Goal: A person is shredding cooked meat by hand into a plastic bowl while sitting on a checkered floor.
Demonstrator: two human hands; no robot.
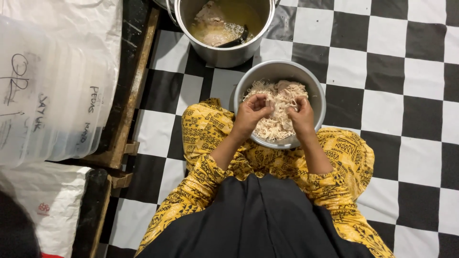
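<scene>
While whole pieces remain in the broth pot (pixel 224 52), the metal bowl (pixel 315 91) holds much shredded chicken (pixel 277 122), left hand (pixel 249 114) and right hand (pixel 302 116) pinched closed on a piece.

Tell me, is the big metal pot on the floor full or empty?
Partly full: the pot holds yellowish broth and pale meat, below its rim.

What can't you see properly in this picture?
- Head view: the big pot is cut off by the top edge.
- The bottom of the bowl is hidden under the shredded meat.
- What the left hand and right hand pinch is hidden by curled fingers.
</scene>
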